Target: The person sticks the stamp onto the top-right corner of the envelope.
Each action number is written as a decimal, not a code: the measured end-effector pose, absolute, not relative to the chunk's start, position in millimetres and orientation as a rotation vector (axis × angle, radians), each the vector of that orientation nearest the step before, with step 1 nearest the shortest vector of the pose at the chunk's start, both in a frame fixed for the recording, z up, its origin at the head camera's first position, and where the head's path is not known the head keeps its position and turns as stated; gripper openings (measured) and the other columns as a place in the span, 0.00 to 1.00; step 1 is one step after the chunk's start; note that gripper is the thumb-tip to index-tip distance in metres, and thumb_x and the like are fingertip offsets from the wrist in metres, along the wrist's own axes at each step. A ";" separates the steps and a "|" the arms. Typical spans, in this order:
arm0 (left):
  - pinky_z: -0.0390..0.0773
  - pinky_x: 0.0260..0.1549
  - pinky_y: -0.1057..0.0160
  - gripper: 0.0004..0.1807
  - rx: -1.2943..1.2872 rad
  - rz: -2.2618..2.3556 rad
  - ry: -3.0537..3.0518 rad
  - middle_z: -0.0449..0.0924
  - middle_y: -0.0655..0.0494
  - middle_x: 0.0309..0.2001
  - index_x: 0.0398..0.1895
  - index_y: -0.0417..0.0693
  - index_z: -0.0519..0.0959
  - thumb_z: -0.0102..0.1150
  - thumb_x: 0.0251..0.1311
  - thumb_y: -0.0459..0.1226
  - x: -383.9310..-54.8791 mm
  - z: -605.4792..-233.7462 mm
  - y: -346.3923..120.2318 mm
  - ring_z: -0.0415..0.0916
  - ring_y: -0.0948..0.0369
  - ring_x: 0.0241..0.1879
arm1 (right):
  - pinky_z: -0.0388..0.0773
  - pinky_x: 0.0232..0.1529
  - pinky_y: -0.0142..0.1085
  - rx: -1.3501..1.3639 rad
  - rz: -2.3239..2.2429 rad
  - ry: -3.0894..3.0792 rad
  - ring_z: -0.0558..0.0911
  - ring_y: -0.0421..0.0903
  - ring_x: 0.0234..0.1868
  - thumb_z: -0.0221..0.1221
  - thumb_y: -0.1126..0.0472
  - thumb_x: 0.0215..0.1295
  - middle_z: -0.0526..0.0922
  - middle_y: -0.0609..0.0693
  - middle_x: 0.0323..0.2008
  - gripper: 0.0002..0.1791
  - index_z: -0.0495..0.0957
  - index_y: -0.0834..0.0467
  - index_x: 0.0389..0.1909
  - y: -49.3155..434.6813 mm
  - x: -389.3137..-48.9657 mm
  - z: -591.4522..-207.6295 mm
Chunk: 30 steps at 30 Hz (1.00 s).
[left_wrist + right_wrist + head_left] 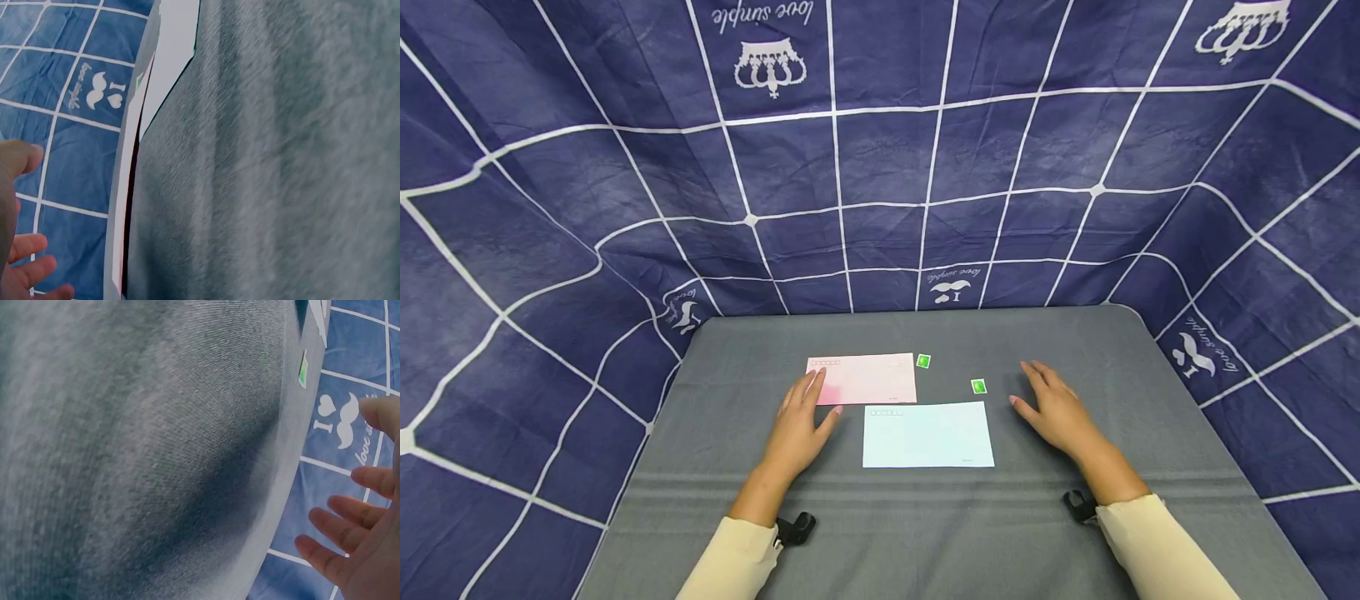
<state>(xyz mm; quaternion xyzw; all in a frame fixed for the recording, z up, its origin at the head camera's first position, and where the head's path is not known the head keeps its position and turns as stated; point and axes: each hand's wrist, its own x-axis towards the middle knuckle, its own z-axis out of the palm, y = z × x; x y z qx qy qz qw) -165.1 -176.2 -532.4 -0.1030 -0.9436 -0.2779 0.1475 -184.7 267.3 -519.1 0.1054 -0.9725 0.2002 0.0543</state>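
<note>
The left hand (pixel 801 427) and right hand (pixel 1062 414) are hovering, fingers apart, holding nothing. Pink envelope (pixel 865 379), blue envelope (pixel 928 436), far stamp (pixel 923 361) and near stamp (pixel 978 387) are lying toward the worktop's (pixel 730 408) far edge, probably spaced for visibility.

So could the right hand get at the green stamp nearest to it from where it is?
Most likely yes: the right hand is open and holds nothing, the green stamp lies close by on its left, and only bare grey cloth shows between them.
</note>
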 end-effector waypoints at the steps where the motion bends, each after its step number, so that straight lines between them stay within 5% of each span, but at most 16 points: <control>1: 0.67 0.67 0.35 0.40 -0.304 -0.805 -2.721 0.67 0.40 0.72 0.77 0.49 0.63 0.66 0.63 0.47 -164.3 -532.8 -174.9 0.64 0.40 0.72 | 0.65 0.65 0.68 0.323 0.617 -2.956 0.67 0.72 0.69 0.60 0.49 0.71 0.65 0.70 0.71 0.38 0.62 0.64 0.75 266.5 -185.6 -519.0; 15: 0.69 0.69 0.44 0.41 -0.434 -0.860 -2.753 0.69 0.48 0.71 0.77 0.52 0.63 0.67 0.62 0.46 -153.3 -540.1 -156.5 0.67 0.48 0.71 | 0.70 0.64 0.62 0.339 0.726 -2.975 0.75 0.67 0.63 0.62 0.54 0.70 0.77 0.68 0.60 0.29 0.73 0.66 0.66 258.9 -195.0 -525.6; 30: 0.73 0.64 0.47 0.27 -0.574 -0.846 -2.837 0.74 0.48 0.68 0.66 0.48 0.77 0.64 0.65 0.45 -138.8 -540.8 -131.1 0.71 0.49 0.68 | 0.76 0.57 0.57 0.405 0.777 -2.980 0.81 0.62 0.54 0.62 0.57 0.69 0.82 0.64 0.52 0.23 0.78 0.66 0.59 250.0 -213.5 -532.2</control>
